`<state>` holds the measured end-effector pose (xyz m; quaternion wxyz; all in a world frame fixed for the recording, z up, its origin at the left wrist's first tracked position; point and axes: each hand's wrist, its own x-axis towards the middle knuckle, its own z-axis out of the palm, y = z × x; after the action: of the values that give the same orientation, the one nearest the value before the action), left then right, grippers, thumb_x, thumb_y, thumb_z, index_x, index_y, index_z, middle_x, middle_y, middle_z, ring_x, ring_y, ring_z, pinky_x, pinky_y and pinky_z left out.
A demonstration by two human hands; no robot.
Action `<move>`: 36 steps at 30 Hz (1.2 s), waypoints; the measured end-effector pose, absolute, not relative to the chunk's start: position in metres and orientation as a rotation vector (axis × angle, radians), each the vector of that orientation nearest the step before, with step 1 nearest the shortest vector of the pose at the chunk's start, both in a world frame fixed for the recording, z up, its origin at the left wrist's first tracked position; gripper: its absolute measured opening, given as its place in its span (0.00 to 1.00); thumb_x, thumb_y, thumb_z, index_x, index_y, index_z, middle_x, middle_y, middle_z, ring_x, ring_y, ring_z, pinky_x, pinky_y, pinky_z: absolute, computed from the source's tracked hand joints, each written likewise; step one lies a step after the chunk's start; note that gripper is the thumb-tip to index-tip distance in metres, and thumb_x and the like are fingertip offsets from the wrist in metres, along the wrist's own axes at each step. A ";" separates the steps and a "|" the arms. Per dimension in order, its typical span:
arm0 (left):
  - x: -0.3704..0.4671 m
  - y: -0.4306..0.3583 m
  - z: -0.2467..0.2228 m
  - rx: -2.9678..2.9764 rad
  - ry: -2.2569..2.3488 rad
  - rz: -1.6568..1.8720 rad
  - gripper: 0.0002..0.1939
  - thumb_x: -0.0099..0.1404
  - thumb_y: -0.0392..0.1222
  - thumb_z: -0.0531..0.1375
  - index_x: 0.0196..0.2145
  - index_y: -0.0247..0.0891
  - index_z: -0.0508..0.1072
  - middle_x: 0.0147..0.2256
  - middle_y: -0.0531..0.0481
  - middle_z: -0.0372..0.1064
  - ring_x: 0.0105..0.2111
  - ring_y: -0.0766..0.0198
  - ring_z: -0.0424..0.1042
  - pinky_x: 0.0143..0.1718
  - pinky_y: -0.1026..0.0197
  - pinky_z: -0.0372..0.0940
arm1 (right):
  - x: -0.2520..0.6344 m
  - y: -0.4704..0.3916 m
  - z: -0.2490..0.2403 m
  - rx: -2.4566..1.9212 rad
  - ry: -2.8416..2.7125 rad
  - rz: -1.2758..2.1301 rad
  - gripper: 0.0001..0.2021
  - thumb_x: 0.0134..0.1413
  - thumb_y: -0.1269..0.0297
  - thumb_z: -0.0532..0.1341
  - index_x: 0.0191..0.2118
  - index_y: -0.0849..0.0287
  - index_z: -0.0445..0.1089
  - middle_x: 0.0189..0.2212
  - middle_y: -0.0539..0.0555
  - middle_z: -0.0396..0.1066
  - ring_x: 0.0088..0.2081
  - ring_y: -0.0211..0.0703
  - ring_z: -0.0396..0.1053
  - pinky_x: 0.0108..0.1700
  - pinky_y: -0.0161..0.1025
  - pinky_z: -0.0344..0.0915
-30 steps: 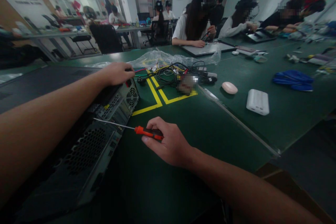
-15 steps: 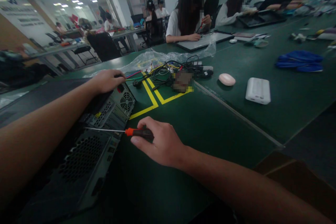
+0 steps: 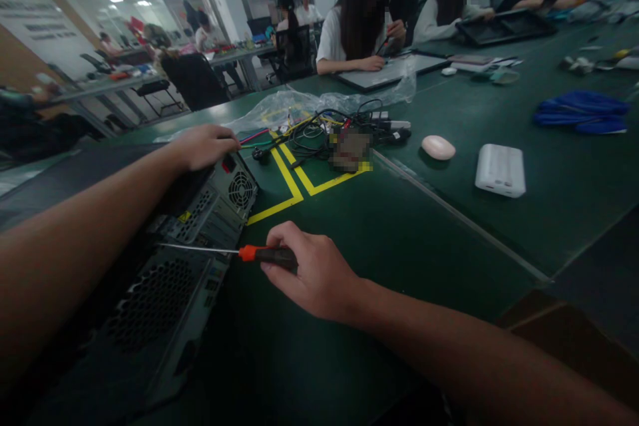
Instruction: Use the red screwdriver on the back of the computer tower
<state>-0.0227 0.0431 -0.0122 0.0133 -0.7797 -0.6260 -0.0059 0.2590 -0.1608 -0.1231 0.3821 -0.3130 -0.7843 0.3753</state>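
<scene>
A dark desktop computer case point(image 3: 214, 236) lies at the left, its metal back with a round fan grille and a honeycomb vent facing right. On its top, my left hand point(image 3: 207, 146) grips the far rear edge, with the fingertips partly hidden. My right hand point(image 3: 314, 273) holds the dark handle of a screwdriver point(image 3: 247, 253) with an orange collar, between thumb and fingers. The thin shaft points left, nearly level, and reaches the back of the case. Shadow hides exactly what the tip touches.
Black cables point(image 3: 309, 136) and coloured wires lie beyond the case by yellow tape point(image 3: 279, 210) and clear plastic film point(image 3: 294, 103). At the right are a pink oval object point(image 3: 438, 147), a white box-shaped device point(image 3: 500, 170) and blue cloth point(image 3: 582, 112). A co-worker point(image 3: 359, 26) sits across the table.
My right hand has shifted slightly right, and its thumb sits farther back along the screwdriver handle. The shaft still reaches the case. My left hand stays on the case; the view has tilted slightly.
</scene>
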 end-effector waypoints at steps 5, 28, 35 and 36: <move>-0.016 0.036 -0.008 -2.415 -2.029 -0.055 0.33 0.66 0.56 0.53 0.57 0.43 0.89 0.53 0.40 0.87 0.54 0.41 0.82 0.60 0.46 0.74 | 0.260 -0.159 -0.125 -0.826 -1.996 0.993 0.08 0.70 0.59 0.66 0.48 0.50 0.66 0.33 0.46 0.72 0.29 0.40 0.65 0.37 0.40 0.59; -0.007 0.029 -0.008 -2.359 -2.020 -0.036 0.34 0.72 0.56 0.51 0.60 0.39 0.88 0.56 0.38 0.86 0.55 0.41 0.81 0.56 0.49 0.71 | 0.261 -0.152 -0.121 -0.776 -1.995 0.895 0.12 0.76 0.51 0.63 0.45 0.55 0.74 0.35 0.50 0.75 0.33 0.41 0.67 0.40 0.42 0.61; -0.006 0.027 -0.008 -2.396 -2.012 0.013 0.31 0.77 0.51 0.50 0.62 0.32 0.84 0.56 0.37 0.84 0.50 0.48 0.76 0.55 0.49 0.70 | 0.260 -0.155 -0.126 -0.856 -2.018 1.006 0.19 0.63 0.49 0.71 0.49 0.50 0.66 0.30 0.41 0.66 0.28 0.39 0.62 0.37 0.41 0.59; -0.005 0.027 -0.007 -2.386 -2.014 0.025 0.32 0.78 0.52 0.49 0.62 0.32 0.84 0.57 0.37 0.84 0.51 0.48 0.76 0.56 0.49 0.69 | 0.260 -0.155 -0.127 -0.866 -2.022 1.002 0.18 0.63 0.51 0.70 0.49 0.49 0.64 0.30 0.41 0.66 0.28 0.39 0.62 0.37 0.41 0.58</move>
<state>-0.0054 0.0265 -0.0075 0.0094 -0.7641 -0.6450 0.0080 0.2596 -0.1552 -0.1267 0.3545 -0.3350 -0.7822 0.3876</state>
